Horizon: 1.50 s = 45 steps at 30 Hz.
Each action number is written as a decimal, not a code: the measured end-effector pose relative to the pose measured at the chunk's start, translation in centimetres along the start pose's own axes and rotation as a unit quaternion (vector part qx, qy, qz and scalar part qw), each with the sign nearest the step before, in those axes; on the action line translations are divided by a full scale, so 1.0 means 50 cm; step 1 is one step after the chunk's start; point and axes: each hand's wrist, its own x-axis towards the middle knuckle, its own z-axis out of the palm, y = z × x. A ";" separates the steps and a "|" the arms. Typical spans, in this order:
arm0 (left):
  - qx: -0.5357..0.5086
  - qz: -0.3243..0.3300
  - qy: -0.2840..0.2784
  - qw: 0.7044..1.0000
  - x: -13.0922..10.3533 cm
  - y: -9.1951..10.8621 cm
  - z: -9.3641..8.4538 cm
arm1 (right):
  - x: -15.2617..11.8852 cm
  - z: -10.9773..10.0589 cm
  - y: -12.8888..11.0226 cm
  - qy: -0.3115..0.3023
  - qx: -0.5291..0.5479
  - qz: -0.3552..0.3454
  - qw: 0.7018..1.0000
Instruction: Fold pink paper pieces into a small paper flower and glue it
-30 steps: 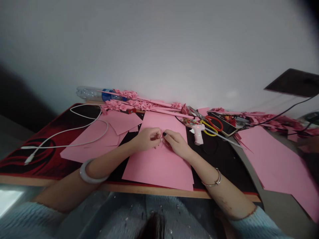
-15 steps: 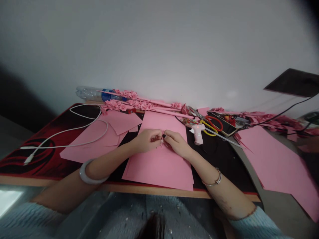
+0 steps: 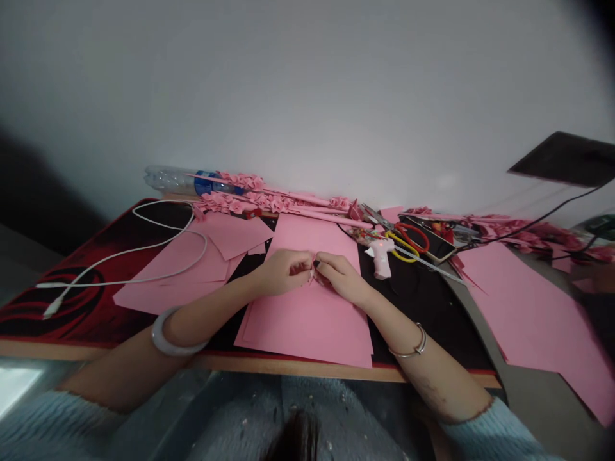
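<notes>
My left hand (image 3: 287,271) and my right hand (image 3: 340,275) meet fingertip to fingertip over a stack of pink paper sheets (image 3: 307,326). Between them both pinch a small pink paper piece (image 3: 313,274), mostly hidden by the fingers; its exact shape cannot be made out. A pale pink glue gun (image 3: 382,261) with a small red light lies right of my right hand. Just beyond it are scissors with red and yellow handles (image 3: 408,252). More pink paper (image 3: 192,256) lies left of my left hand.
Pink paper flower stems (image 3: 273,202) and a clear plastic bottle (image 3: 170,180) lie along the wall. A white cable (image 3: 120,282) loops over the left side. Large pink sheets (image 3: 523,314) rest at the right, below a black cord (image 3: 542,214).
My fingers have shifted very slightly around the small paper piece. Both hands stay in the same place, and the other things lie as before.
</notes>
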 end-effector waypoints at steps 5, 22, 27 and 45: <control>0.004 0.006 -0.001 1.000 0.000 0.001 0.001 | 0.000 -0.001 0.001 0.000 -0.004 -0.004 1.000; 0.046 0.030 -0.016 0.998 -0.001 0.000 0.000 | -0.001 -0.006 -0.003 -0.027 0.040 -0.010 0.999; 0.057 0.045 -0.012 0.997 -0.002 -0.004 0.002 | -0.001 -0.004 -0.002 -0.027 0.034 -0.013 0.999; 0.050 0.046 -0.036 0.997 -0.003 -0.003 -0.001 | -0.001 -0.006 0.000 -0.040 -0.003 -0.013 0.999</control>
